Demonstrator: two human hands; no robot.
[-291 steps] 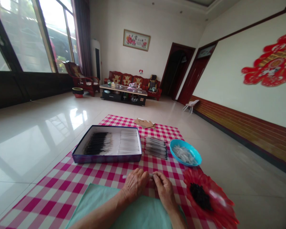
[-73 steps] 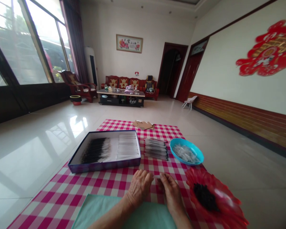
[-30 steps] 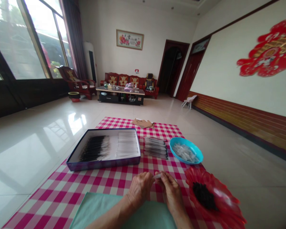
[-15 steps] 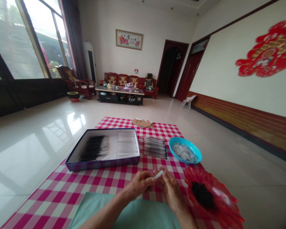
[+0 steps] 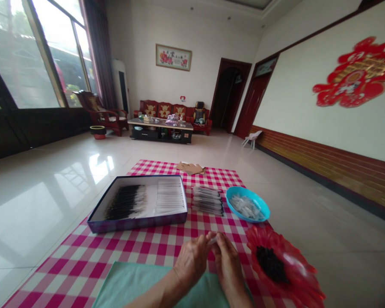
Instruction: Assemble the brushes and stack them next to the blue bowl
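Note:
My left hand (image 5: 193, 256) and my right hand (image 5: 227, 260) meet above the checked cloth, fingertips pinched together on a small translucent white plastic tube (image 5: 213, 241). Fingers cover most of the tube. Just beyond my hands lies a row of clear pens with dark ends (image 5: 208, 200). To their right is a blue bowl (image 5: 265, 212) heaped with translucent plastic pieces (image 5: 246, 206). A red petal-shaped dish (image 5: 300, 265) with small black pieces (image 5: 272, 264) sits beside my right hand. On the left, a shallow box (image 5: 137, 224) holds black-ended pens (image 5: 125, 202) and pale, whitish tubes (image 5: 170, 196).
A pink-and-white checked cloth (image 5: 67, 261) covers the table, with a mint green cloth (image 5: 134, 278) at the near edge under my forearms. Brown cardboard pieces (image 5: 191, 168) lie at the far end. Across the tiled floor stand a coffee table (image 5: 160, 128) and a red sofa.
My left hand has turned over and drawn closer to my right hand. The tube, plainly visible between them before, is now mostly covered by fingers. The view has tilted slightly upward.

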